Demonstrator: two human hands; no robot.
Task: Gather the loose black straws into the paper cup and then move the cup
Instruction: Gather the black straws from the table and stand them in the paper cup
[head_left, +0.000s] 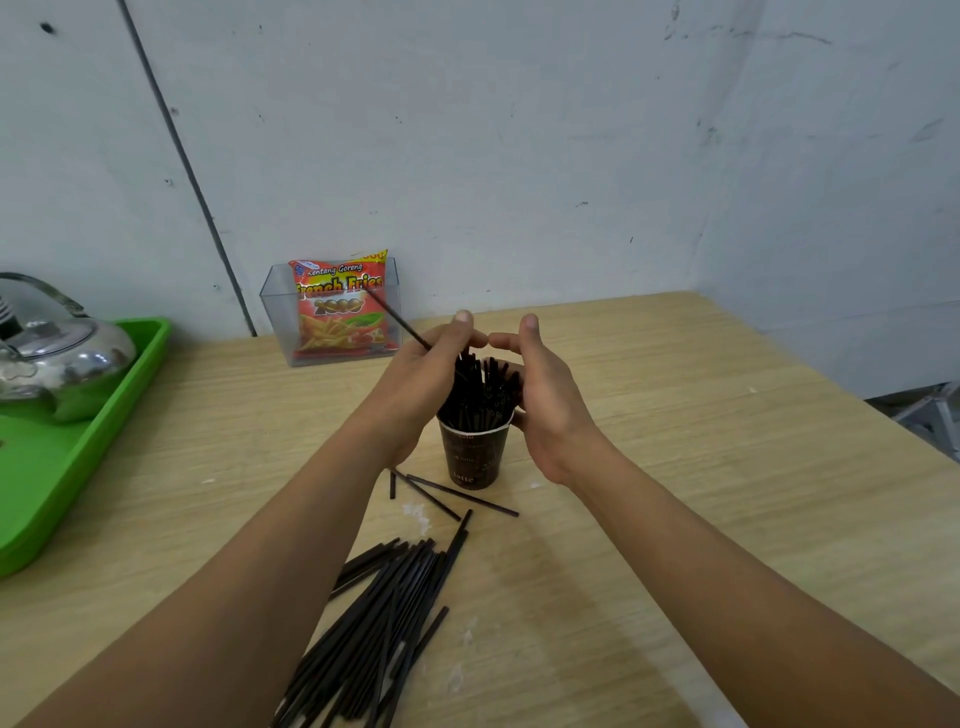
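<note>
While the cup (472, 457) stands upright near the middle of the desk (675, 467), both hands close around the bundle (480, 389) of black straws standing in it. The left hand (421, 374) curls against the bundle's left side and grips one straw (397, 317) that juts up and away to the left, towards the far wall. The right hand (545, 395) cups the bundle's right side, fingers curved round behind it and thumb raised; its forefinger nearly meets the left hand's fingertips over the straw tops (whether they actually touch, I cannot tell).

Just in front of the cup, three stray straws (457, 493) lie flat on the desk, one partly under the left wrist. Nearer the person, a large pile (384, 613) of straws lies roughly parallel, running down out of view between the forearms.

At the back, a clear box (278, 317) holds a red snack bag (340, 306). On the left, a green tray (78, 467) carries a shiny kettle (57, 358).
</note>
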